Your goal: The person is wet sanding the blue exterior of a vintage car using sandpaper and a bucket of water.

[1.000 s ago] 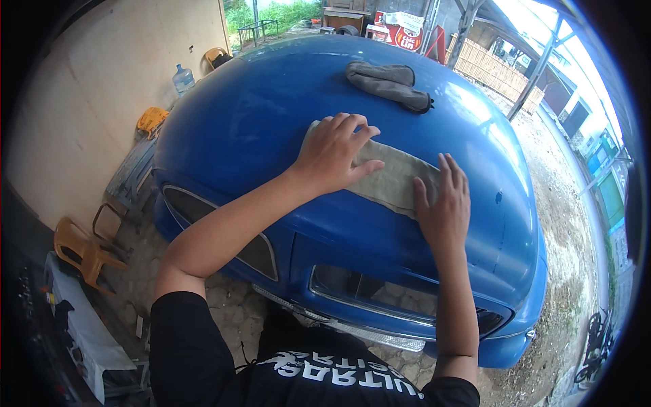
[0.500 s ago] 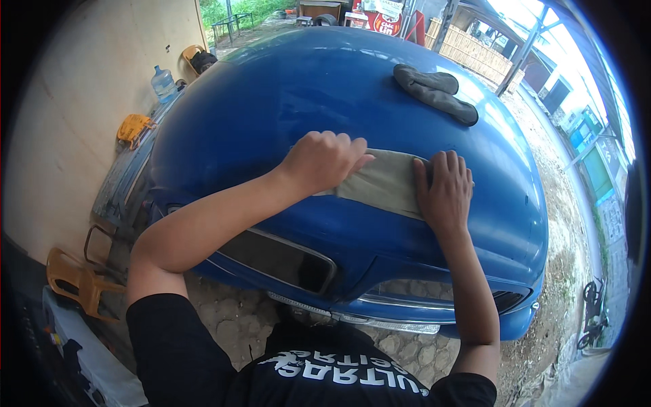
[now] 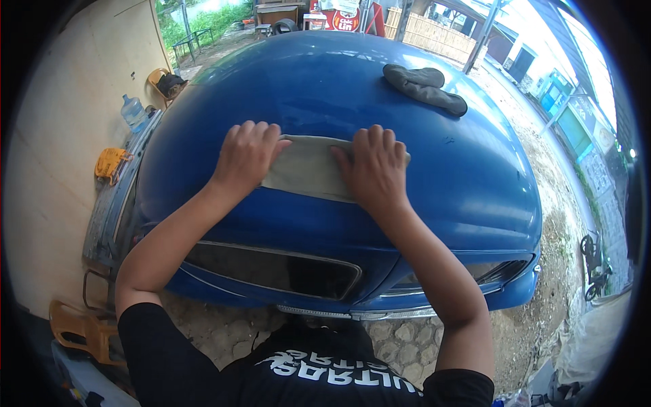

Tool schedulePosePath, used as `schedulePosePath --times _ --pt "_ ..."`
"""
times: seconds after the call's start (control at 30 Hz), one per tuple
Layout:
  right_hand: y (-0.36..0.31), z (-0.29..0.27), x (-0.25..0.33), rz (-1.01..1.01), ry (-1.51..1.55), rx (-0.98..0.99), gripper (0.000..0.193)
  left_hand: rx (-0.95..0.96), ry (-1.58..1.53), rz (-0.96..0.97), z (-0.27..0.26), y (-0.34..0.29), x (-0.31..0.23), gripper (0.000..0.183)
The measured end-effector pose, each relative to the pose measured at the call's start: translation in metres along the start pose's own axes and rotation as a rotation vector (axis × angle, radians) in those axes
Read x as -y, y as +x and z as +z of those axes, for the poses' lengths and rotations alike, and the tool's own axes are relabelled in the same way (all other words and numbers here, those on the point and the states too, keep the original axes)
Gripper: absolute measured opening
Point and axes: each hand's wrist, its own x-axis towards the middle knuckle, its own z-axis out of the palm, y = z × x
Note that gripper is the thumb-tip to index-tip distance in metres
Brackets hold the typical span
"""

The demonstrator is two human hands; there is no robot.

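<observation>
A flat, olive-grey cloth (image 3: 306, 169) is held against a rounded, blue-painted car roof (image 3: 319, 81), its ends grasped by the left hand (image 3: 247, 154) and right hand (image 3: 377, 166), presumably for tautness; a dark-grey fabric bundle (image 3: 424, 89) is placed apart, beyond.

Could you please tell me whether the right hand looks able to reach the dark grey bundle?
Probably yes, after leaving the khaki cloth: only blue roof shows between the right hand and the dark grey bundle, though the distance is uncertain.
</observation>
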Motion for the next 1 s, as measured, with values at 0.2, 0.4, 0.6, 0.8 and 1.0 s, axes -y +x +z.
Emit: schedulePosePath --times 0.2,0.4,0.6,0.8,1.0 --pt "-0.035 -0.043 -0.085 0.198 -0.101 0.016 0.035 -0.119 -0.027 0.168 0.023 0.070 -0.082 0.034" --pt "0.000 -0.021 -0.053 0.042 -0.114 -0.010 0.031 0.049 0.089 0.020 0.023 0.041 -0.036 0.037" --pt "0.059 0.037 0.041 -0.108 0.056 -0.010 0.030 0.139 0.114 -0.203 0.022 -0.005 0.078 0.038" --pt "0.038 0.021 0.005 -0.001 -0.018 0.015 0.031 0.039 0.015 -0.076 0.034 0.032 0.047 0.038" --pt "-0.013 -0.025 -0.118 0.291 -0.147 0.031 0.036 -0.095 -0.018 0.096 0.055 0.114 -0.078 0.037"
